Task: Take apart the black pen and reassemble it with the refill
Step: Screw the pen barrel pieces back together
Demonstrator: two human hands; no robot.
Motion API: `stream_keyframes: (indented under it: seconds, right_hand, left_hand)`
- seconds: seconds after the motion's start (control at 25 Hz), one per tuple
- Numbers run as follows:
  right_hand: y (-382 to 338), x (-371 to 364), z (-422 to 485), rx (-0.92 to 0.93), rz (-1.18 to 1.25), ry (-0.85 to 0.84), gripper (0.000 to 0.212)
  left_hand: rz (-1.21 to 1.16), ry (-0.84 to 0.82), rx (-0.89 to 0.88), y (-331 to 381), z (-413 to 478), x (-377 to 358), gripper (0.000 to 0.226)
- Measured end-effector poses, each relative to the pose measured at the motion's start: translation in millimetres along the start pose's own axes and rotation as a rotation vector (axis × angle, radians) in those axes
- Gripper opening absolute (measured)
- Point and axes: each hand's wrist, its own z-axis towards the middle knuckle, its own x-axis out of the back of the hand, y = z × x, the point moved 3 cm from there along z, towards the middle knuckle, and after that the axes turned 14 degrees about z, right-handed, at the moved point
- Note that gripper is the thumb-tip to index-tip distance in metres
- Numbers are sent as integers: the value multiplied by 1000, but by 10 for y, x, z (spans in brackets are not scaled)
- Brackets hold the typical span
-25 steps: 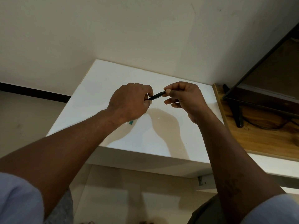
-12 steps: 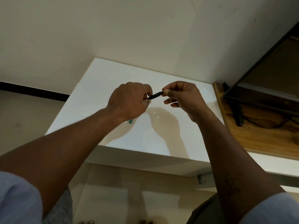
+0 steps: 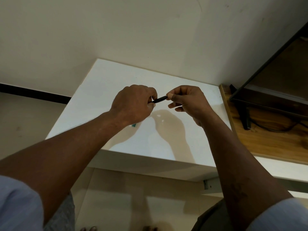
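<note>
1. The black pen [image 3: 159, 99] is in the air above the white table [image 3: 103, 84], touching nothing but the two hands, and spans the short gap between them, tilted slightly up toward the right
2. The left hand [image 3: 133, 104] is curled into a loose fist round one end, its fingers [image 3: 152, 95] wrapped over the barrel so that this end is hidden; this looks like the anchoring grip that stops the body from turning
3. The right hand [image 3: 190, 100] pinches the other end between thumb and forefinger, the remaining fingers hanging loosely curled below; a fingertip pinch like this suits twisting or pulling a small end piece, so I judge the step to be unscrewing or drawing the pen apart
4. Only a short stretch of pen shows: a slim, smooth, round black tube with a faint sheen, probably plastic. No seam can be made out, and no refill is visible
5. Working over the table makes sense, since any small part that slips would land on its flat, pale, matt top and be easy to spot
6. A small teal scrap [image 3: 134, 125] lies on the table under the left wrist
7. To the right, a wood-grain surface [image 3: 266, 140] carries a dark-framed screen [image 3: 266, 105] on a black stand foot [image 3: 246, 119]
</note>
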Motion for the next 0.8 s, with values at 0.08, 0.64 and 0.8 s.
stream_keyframes:
  seconds: [0.08,0.64,0.8]
  right_hand:
    - [-1,2,3,-5,-1,3,8]
    - [30,-6,-6,-46,-21,17,13]
    - [42,-36,-6,-56,-34,19,20]
  left_hand:
    - [-1,-2,-4,1,4,-5,17]
    - [-4,2,-28,57,-9,-38,18]
    - [-3,-10,-40,68,-9,-43,18]
